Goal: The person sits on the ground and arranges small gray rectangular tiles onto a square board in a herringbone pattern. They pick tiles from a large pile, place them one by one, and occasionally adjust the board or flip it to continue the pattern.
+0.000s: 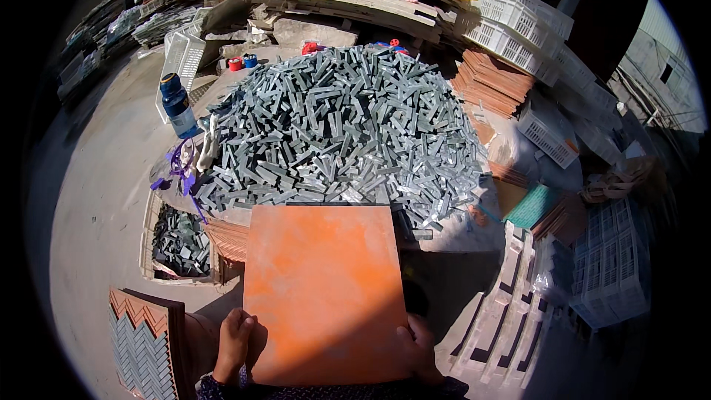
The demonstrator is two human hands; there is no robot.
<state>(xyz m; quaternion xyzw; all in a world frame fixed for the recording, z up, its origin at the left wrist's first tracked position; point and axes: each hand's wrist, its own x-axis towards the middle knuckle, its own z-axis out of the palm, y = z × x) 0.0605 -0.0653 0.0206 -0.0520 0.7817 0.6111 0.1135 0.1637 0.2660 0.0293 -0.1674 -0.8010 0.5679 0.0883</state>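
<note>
A flat, square orange board [322,274] fills the lower middle of the head view, its surface blotched with paler patches and shaded at the lower right. My left hand [234,342] is closed on its left edge, low down. On the opposite edge, my right hand [416,344] grips the board in shadow, its fingers partly hidden. Just beyond the board's far edge lies a large heap of narrow grey stone strips [348,122] on a table. Close to my left hand stands a stack of moulds topped with a grey herringbone mosaic [141,348].
Left of the heap are a blue bottle [178,107], purple ribbon [181,163] and a crate of dark stone pieces [181,244]. White plastic crates [515,18] and reddish-brown stacked moulds [492,81] stand at the right. A slatted pallet [496,311] lies on the floor at lower right.
</note>
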